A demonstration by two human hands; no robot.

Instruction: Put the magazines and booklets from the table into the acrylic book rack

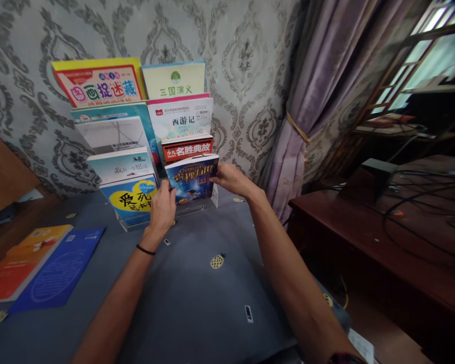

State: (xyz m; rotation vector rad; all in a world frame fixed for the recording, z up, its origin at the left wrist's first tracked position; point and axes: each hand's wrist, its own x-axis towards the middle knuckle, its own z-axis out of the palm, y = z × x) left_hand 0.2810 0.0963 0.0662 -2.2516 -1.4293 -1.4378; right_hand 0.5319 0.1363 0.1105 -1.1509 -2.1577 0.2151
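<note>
A: What's in the grip?
B: A dark blue book. The left hand pinches its left edge, and the right hand has closed on its right edge, near the upper corner.

A: How does it look?
B: Its cover is deep, glossy blue, with large gold characters across the top, smaller lettering below them, a little figure near the middle and a yellow spot at the lower left. The white page block shows along the top. It leans back slightly, its cover facing the wearer.

A: Where is it?
B: At the front of the right column of a clear stand. Behind it rise 3 more: a red-bannered book, a white book and a cream book.

A: And beside it?
B: The left column has 5, with a blue-and-yellow book in front.

A: Further out?
B: An orange book and a royal blue book lie on the pineapple-print cloth. Patterned wallpaper stands behind, with a mauve curtain to the right.
</note>
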